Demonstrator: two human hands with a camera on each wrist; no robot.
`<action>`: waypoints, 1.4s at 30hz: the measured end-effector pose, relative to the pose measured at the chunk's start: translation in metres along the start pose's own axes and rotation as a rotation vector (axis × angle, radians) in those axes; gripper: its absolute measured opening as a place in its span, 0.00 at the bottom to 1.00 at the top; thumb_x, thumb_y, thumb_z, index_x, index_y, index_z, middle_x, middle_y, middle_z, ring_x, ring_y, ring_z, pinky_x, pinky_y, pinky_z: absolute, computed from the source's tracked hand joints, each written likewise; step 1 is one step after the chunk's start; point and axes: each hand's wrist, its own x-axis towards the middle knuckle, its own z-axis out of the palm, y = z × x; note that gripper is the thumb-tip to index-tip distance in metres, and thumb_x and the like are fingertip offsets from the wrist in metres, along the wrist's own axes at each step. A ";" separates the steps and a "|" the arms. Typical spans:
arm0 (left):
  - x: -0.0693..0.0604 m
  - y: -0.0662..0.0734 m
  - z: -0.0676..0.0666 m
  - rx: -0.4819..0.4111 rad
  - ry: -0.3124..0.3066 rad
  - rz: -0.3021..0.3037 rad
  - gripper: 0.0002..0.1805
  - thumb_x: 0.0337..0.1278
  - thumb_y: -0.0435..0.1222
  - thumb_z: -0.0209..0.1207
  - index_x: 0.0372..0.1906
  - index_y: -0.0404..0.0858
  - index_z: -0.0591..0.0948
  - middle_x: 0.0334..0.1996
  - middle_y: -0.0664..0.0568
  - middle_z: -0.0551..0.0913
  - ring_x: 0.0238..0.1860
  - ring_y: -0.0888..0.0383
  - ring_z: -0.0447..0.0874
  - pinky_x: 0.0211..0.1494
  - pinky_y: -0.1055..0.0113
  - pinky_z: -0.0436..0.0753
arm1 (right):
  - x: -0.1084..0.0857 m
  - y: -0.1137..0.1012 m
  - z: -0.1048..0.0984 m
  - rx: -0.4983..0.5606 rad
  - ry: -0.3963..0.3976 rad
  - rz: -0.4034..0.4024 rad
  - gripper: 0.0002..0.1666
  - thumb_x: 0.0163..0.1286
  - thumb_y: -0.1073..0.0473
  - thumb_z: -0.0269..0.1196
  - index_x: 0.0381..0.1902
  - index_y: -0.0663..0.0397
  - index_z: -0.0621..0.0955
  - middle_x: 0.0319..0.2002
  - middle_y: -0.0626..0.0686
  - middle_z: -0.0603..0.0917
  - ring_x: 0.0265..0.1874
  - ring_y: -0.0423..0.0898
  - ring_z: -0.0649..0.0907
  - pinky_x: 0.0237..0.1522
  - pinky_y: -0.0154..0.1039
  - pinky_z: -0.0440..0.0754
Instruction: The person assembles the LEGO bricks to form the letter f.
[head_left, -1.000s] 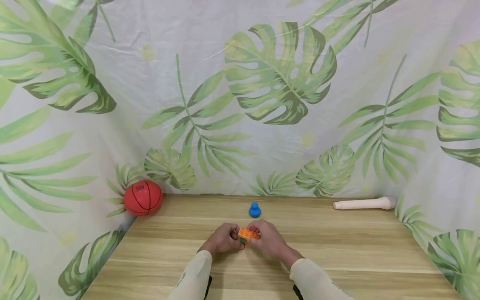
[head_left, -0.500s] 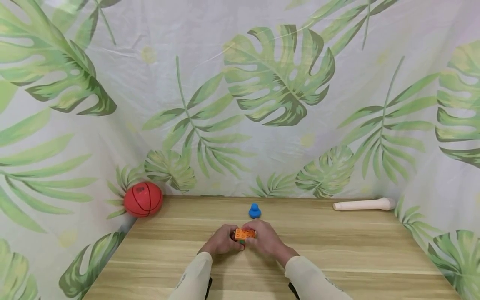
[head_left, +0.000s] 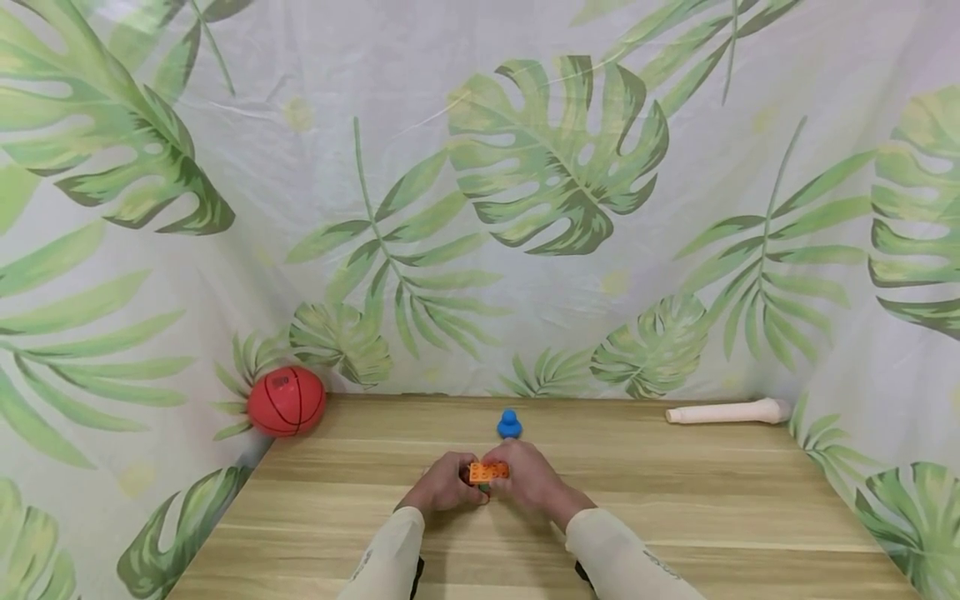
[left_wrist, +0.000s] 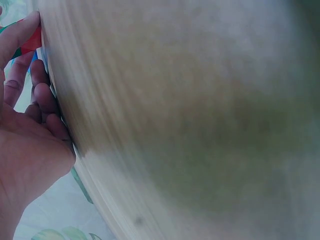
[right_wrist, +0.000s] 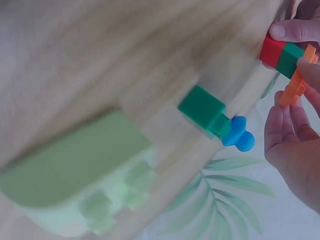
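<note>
My left hand (head_left: pixel 446 482) holds a small stack low over the table, a red block (right_wrist: pixel 272 51) below a green block (right_wrist: pixel 290 59). In the left wrist view, its thumb and fingers pinch the red block (left_wrist: pixel 33 39). My right hand (head_left: pixel 528 477) pinches a flat orange studded brick (head_left: pixel 487 472) between thumb and fingers. That brick lies across the top of the green block, studs facing outward; whether the two are locked together I cannot tell. Fingers hide part of the stack in the head view.
A blue knobbed piece (head_left: pixel 509 424) stands just beyond the hands. The right wrist view shows a loose green brick (right_wrist: pixel 202 107) and a larger light green brick (right_wrist: pixel 80 160) on the table. A red ball (head_left: pixel 287 402) sits back left, a pale microphone-shaped object (head_left: pixel 723 412) back right.
My right hand has shifted slightly left with the orange brick, which has gone from slanted to nearly level over the green block. The left hand has stayed almost still.
</note>
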 end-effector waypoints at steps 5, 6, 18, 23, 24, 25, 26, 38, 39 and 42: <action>0.000 0.000 0.001 0.003 -0.001 -0.011 0.13 0.52 0.30 0.79 0.38 0.39 0.86 0.31 0.56 0.85 0.34 0.60 0.75 0.40 0.67 0.75 | 0.003 0.001 -0.002 -0.002 -0.023 -0.002 0.13 0.66 0.67 0.76 0.48 0.56 0.91 0.47 0.51 0.91 0.48 0.44 0.84 0.49 0.37 0.84; 0.000 0.000 0.001 0.004 -0.001 -0.012 0.13 0.52 0.30 0.79 0.38 0.39 0.86 0.31 0.56 0.86 0.34 0.60 0.75 0.40 0.67 0.75 | 0.004 0.001 -0.003 -0.006 -0.026 -0.005 0.13 0.66 0.67 0.76 0.48 0.56 0.91 0.46 0.50 0.92 0.47 0.43 0.84 0.48 0.36 0.83; -0.003 0.002 -0.003 0.031 -0.024 -0.011 0.12 0.55 0.32 0.79 0.40 0.40 0.86 0.33 0.55 0.85 0.36 0.59 0.75 0.42 0.67 0.75 | 0.008 0.001 -0.005 0.049 -0.047 0.010 0.13 0.62 0.70 0.76 0.46 0.58 0.91 0.42 0.50 0.93 0.39 0.40 0.83 0.43 0.34 0.82; -0.006 0.007 -0.011 0.035 -0.075 0.003 0.10 0.61 0.33 0.75 0.44 0.40 0.86 0.35 0.54 0.85 0.37 0.59 0.77 0.42 0.67 0.76 | 0.009 0.000 -0.004 0.050 -0.048 0.004 0.13 0.63 0.71 0.76 0.46 0.59 0.91 0.43 0.51 0.93 0.39 0.40 0.85 0.44 0.35 0.84; -0.006 0.007 -0.013 0.023 -0.073 0.011 0.10 0.61 0.32 0.75 0.45 0.39 0.86 0.35 0.53 0.85 0.37 0.58 0.77 0.41 0.67 0.77 | 0.009 0.001 -0.005 0.049 -0.050 0.007 0.13 0.63 0.70 0.76 0.46 0.59 0.91 0.43 0.51 0.94 0.40 0.40 0.85 0.44 0.35 0.84; -0.007 0.008 -0.014 0.010 -0.067 0.017 0.11 0.61 0.32 0.75 0.46 0.38 0.86 0.36 0.52 0.85 0.37 0.58 0.78 0.41 0.67 0.77 | 0.009 0.001 -0.005 0.048 -0.054 0.013 0.14 0.63 0.70 0.76 0.47 0.59 0.91 0.44 0.51 0.93 0.40 0.40 0.85 0.44 0.35 0.84; -0.007 0.009 -0.016 -0.002 -0.056 0.022 0.11 0.61 0.32 0.75 0.46 0.37 0.86 0.37 0.50 0.85 0.38 0.58 0.79 0.40 0.68 0.78 | 0.008 0.001 -0.005 0.046 -0.054 0.015 0.14 0.64 0.70 0.76 0.47 0.59 0.91 0.44 0.51 0.93 0.41 0.40 0.85 0.45 0.35 0.85; -0.007 0.004 -0.020 -0.122 0.010 0.017 0.13 0.60 0.32 0.76 0.46 0.35 0.85 0.41 0.48 0.87 0.41 0.57 0.81 0.42 0.72 0.81 | 0.007 0.002 -0.005 0.038 -0.046 -0.014 0.14 0.62 0.70 0.78 0.46 0.58 0.92 0.44 0.50 0.94 0.40 0.38 0.85 0.44 0.33 0.84; -0.006 0.003 -0.020 -0.135 0.008 0.020 0.13 0.60 0.32 0.76 0.46 0.34 0.86 0.41 0.47 0.87 0.41 0.57 0.81 0.41 0.72 0.81 | 0.006 0.002 -0.005 0.033 -0.045 -0.017 0.14 0.62 0.70 0.78 0.46 0.58 0.92 0.44 0.50 0.94 0.40 0.38 0.85 0.45 0.34 0.84; -0.004 0.001 -0.020 -0.164 0.003 0.038 0.13 0.60 0.31 0.76 0.46 0.33 0.86 0.40 0.46 0.87 0.40 0.57 0.80 0.40 0.73 0.80 | 0.006 0.002 -0.006 0.026 -0.038 -0.011 0.14 0.62 0.69 0.78 0.46 0.57 0.92 0.44 0.50 0.94 0.42 0.39 0.86 0.46 0.35 0.85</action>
